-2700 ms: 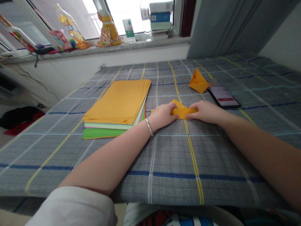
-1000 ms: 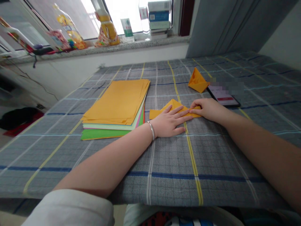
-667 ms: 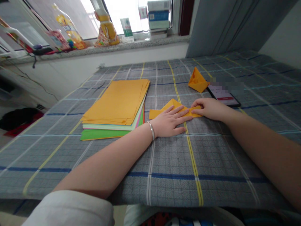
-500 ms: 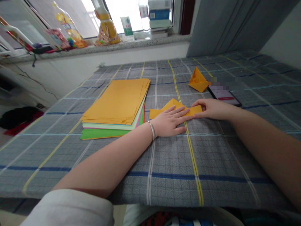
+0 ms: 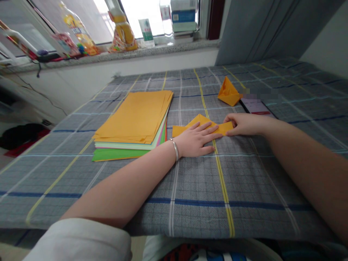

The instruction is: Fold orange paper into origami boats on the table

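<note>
A partly folded orange sheet of paper (image 5: 199, 119) lies on the plaid tablecloth, a peak at its top and a flat strip sticking out on either side. My left hand (image 5: 197, 139) rests flat across its lower middle, fingers spread, covering part of it. At the strip's right end, my right hand (image 5: 240, 125) pinches the paper between thumb and curled fingers. Just beyond that hand stands a finished-looking folded orange paper shape (image 5: 228, 93), pointed at the top.
A stack of coloured paper (image 5: 136, 116), orange on top, lies left of my hands. Beside the right wrist is a phone (image 5: 255, 105). Bottles and boxes line the windowsill (image 5: 163, 48) behind the plaid tablecloth (image 5: 195, 185).
My right thumb and fingers have shifted slightly at the strip's right end. The left hand stays flat on the folded paper.
</note>
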Motion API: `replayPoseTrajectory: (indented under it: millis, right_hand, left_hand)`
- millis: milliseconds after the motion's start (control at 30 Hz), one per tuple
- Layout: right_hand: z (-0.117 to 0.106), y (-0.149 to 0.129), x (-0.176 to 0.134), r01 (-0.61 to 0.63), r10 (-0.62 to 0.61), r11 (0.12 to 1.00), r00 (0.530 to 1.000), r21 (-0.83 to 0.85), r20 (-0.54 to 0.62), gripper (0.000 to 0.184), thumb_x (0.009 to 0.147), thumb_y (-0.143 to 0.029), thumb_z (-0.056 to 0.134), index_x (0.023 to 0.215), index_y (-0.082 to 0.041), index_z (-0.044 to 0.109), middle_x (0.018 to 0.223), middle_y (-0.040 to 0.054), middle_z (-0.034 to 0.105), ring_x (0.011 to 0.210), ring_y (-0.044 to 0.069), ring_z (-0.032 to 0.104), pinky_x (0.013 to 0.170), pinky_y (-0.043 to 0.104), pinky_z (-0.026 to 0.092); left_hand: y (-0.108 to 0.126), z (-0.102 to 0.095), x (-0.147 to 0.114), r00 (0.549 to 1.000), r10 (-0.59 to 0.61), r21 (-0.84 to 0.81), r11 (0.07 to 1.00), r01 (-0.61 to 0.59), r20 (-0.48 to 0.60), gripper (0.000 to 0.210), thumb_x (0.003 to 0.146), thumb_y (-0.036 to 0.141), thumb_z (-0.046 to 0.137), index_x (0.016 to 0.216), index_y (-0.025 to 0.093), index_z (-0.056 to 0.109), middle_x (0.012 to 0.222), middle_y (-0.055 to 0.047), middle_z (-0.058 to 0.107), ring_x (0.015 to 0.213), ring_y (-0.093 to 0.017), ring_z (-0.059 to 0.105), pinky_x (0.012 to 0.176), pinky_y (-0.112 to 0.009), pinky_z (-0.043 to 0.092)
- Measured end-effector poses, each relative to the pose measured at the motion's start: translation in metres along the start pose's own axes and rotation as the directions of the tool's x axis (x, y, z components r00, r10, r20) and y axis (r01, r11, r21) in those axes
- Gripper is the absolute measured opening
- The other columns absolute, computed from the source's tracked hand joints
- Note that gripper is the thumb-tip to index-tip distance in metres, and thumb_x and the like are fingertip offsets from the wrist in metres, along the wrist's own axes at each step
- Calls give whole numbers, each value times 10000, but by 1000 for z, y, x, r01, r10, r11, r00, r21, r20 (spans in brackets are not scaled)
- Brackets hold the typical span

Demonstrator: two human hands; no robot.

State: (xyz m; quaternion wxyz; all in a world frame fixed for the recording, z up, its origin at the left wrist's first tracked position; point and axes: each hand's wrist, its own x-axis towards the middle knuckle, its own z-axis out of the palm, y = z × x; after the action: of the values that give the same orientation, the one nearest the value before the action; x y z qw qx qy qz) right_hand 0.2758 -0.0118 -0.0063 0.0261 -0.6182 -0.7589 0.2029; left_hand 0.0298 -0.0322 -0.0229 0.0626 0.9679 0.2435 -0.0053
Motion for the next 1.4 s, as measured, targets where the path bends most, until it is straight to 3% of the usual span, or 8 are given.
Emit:
replayPoseTrajectory:
  millis: [267, 567, 700, 833, 1033, 1133, 1300, 1400]
  right_hand:
    - [-5, -1, -8, -95, 92, 995, 990, 21, 111, 247, 686, -220, 687, 910, -259, 591, 656, -9, 643, 570, 191, 584, 516, 325, 400]
    - [-7, 9, -11, -148, 127, 984, 972, 101, 196, 278, 709, -122, 626, 959, -237, 582, 647, -23, 612, 562, 164, 548, 518, 300, 369]
    - [-3, 11, -9, -215, 209, 955, 977, 206, 52, 280, 788, -222, 594, 1067, -244, 613, 654, -3, 610, 552, 184, 550, 517, 321, 385]
    - [6, 5, -8, -80, 101, 979, 990, 186, -103, 360, 766, -410, 685, 1077, -233, 643, 846, 53, 683, 698, 219, 628, 607, 345, 467]
    - [12, 2, -5, -17, 22, 999, 992, 37, -125, 539, 674, -505, 785, 1119, -221, 674, 839, 50, 701, 707, 239, 648, 623, 360, 477]
    - [12, 4, -3, -31, 36, 998, 993, 48, -115, 525, 655, -499, 809, 1093, -241, 681, 815, 33, 696, 682, 229, 648, 615, 357, 476]
    - [14, 8, -3, -38, 46, 997, 991, 68, -127, 542, 644, -504, 804, 1102, -235, 693, 833, 39, 694, 685, 232, 645, 602, 366, 477]
    - [16, 11, -1, 80, -68, 995, 981, 60, -183, 529, 658, -496, 782, 1108, -227, 714, 950, 78, 720, 771, 261, 664, 647, 395, 510]
  left_hand:
    - [3, -1, -1, 999, -45, -7, 999, 45, 14, 568, 1019, 457, 454, 1561, 305, 375, 1693, -23, 233, 1577, -346, 131, 1233, -633, 113]
    - [0, 1, 0, 999, -41, 6, 999, 41, 17, 575, 1022, 463, 430, 1572, 313, 355, 1694, -12, 230, 1577, -346, 129, 1230, -649, 109]
    - [-1, 3, 0, 1000, -27, 16, 999, 28, -11, 568, 1022, 475, 425, 1564, 317, 371, 1688, -6, 252, 1571, -346, 155, 1231, -637, 123]
    - [0, 4, 0, 999, -38, 26, 999, 39, -18, 560, 1027, 474, 427, 1564, 328, 370, 1688, 11, 251, 1572, -341, 152, 1242, -621, 101]
    - [-3, 0, 0, 997, -68, -4, 998, 68, 38, 587, 1059, 500, 345, 1604, 292, 285, 1705, -7, 180, 1591, -301, 79, 1270, -562, 48]
    - [-8, -5, -5, 984, -150, -49, 987, 155, 92, 622, 1076, 496, 246, 1627, 210, 207, 1708, -62, 135, 1595, -262, 65, 1281, -516, 67]
    - [-16, -10, -18, 930, -350, 6, 936, 351, 116, 629, 1080, 443, 224, 1635, 155, 157, 1705, -125, 87, 1593, -293, 41, 1271, -564, 86]
    - [-18, -7, -20, 898, -433, 31, 901, 432, 73, 631, 1076, 436, 258, 1634, 156, 169, 1702, -144, 113, 1589, -322, 71, 1260, -595, 118]
